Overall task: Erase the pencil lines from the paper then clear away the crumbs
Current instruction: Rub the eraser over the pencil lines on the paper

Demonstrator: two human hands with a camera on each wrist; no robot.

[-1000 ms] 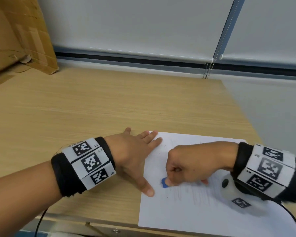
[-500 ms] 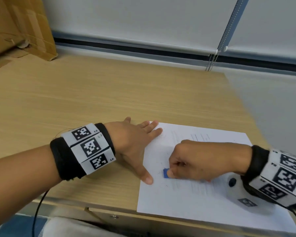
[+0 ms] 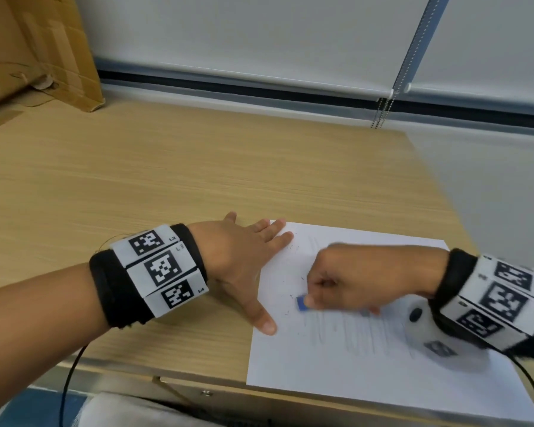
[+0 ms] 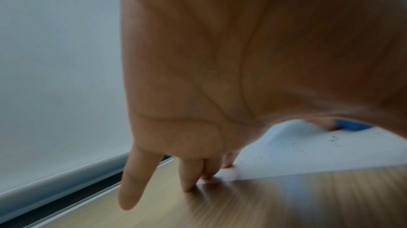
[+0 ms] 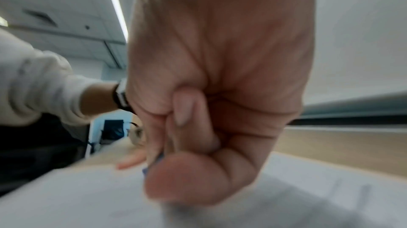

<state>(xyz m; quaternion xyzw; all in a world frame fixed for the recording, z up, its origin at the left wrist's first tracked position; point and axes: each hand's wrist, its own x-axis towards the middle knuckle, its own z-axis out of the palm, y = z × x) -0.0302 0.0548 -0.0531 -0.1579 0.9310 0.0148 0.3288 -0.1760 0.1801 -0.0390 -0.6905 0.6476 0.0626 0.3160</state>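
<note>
A white sheet of paper (image 3: 336, 362) lies at the desk's front right, with faint pencil lines (image 3: 361, 334) across its middle. My right hand (image 3: 339, 282) pinches a small blue eraser (image 3: 301, 303) and presses it to the paper at the left end of the lines. The eraser (image 4: 350, 125) shows as a blue patch in the left wrist view, and as a blue sliver (image 5: 154, 162) in the right wrist view. My left hand (image 3: 247, 257) lies flat and open, fingertips and thumb holding down the paper's left edge. Dark crumbs (image 3: 290, 295) dot the paper beside the eraser.
The wooden desk (image 3: 167, 180) stretches away to the back and left. A cardboard box (image 3: 37, 50) stands at the back left corner. A roller blind's bead chain (image 3: 383, 112) hangs at the back right. A black cable (image 3: 70, 374) hangs over the front edge.
The right hand with the eraser has shifted slightly right and left again over the lines, a rubbing stroke. The left hand stays flat on the paper's edge. The head view has moved a little.
</note>
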